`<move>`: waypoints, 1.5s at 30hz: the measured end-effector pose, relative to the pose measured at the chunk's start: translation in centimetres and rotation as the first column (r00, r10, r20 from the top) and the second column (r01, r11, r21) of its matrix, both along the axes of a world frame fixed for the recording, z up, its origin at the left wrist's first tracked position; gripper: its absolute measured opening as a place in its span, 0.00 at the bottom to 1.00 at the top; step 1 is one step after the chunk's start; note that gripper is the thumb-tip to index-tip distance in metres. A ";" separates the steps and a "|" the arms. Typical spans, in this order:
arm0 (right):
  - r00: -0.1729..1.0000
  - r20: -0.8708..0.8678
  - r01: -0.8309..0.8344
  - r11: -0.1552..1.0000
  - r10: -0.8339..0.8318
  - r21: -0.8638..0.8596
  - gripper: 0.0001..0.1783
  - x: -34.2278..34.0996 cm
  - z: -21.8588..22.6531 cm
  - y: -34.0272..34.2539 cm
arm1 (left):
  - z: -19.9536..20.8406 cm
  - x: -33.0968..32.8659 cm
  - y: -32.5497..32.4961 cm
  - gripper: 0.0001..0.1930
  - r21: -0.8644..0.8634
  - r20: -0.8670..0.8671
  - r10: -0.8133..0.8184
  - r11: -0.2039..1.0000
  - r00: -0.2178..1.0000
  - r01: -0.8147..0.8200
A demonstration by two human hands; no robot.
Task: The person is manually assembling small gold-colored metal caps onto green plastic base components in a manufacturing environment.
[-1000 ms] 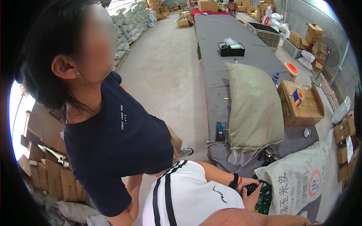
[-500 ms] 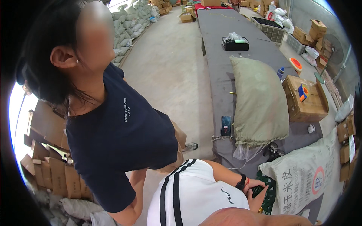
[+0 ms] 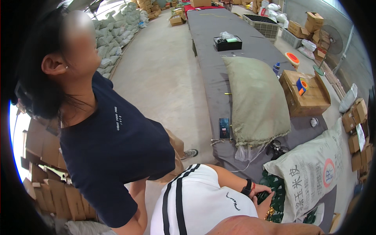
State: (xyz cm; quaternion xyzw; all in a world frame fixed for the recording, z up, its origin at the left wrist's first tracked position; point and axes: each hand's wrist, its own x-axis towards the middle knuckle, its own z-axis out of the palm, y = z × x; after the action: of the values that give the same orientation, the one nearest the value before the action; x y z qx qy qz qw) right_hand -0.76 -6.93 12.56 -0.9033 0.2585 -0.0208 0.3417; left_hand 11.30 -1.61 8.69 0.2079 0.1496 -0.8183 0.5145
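My left hand (image 3: 260, 189), with a black watch (image 3: 247, 187) and a red cord at the wrist, is closed around a small dark green piece (image 3: 262, 196). From the near side my right hand (image 3: 264, 206) meets it, fingers also on that piece; its exact kind is too small to tell. Beneath and beside both hands lies a heap of dark green pieces (image 3: 279, 196) by a white woven sack (image 3: 311, 172). Some gold-coloured bits (image 3: 269, 214) show next to my right hand.
A long grey-covered table (image 3: 211, 82) bears a stuffed green-grey sack (image 3: 256, 100), a phone (image 3: 224, 128), a black tray (image 3: 228, 44) and a cardboard box (image 3: 303, 94) with a tape dispenser (image 3: 302, 86). A person in a dark shirt (image 3: 113, 145) stands close on the left. Stacked sacks (image 3: 113, 43) line the far left.
The view has shifted, so the table and sacks sit further left. My hands stay together on the dark green piece; more of the green heap and gold-coloured bits shows.
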 end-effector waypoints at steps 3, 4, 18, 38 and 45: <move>1.000 0.002 -0.012 1.000 0.012 0.004 0.51 0.3 0.1 0.2 | -3.1 0.0 -0.5 0.14 -0.081 0.018 -0.024 0.996 1.000 0.026; 1.000 0.008 -0.012 1.000 0.012 0.001 0.51 0.2 0.2 0.2 | -3.4 0.2 -0.7 0.14 -0.087 0.022 -0.034 0.996 0.999 0.036; 0.994 0.064 -0.080 0.991 0.087 -0.106 0.50 0.6 0.0 0.8 | -4.5 1.0 -0.9 0.17 -0.122 -0.047 0.028 0.992 0.999 -0.033; 0.980 0.193 0.050 0.998 -0.043 -0.031 0.52 1.3 0.1 0.4 | -1.0 2.3 -0.2 0.13 -0.205 -0.030 -0.010 0.979 0.999 0.004; 0.974 0.223 -0.038 0.998 0.025 0.054 0.47 1.1 -0.3 -0.2 | -2.6 2.8 0.2 0.18 -0.126 0.091 -0.027 0.991 0.995 0.038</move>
State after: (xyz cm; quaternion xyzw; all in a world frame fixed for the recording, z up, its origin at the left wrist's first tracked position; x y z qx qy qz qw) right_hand 0.34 -7.18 12.22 -0.8890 0.2047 -0.1086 0.3949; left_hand 14.11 -1.41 6.13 0.2134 0.0706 -0.8245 0.5193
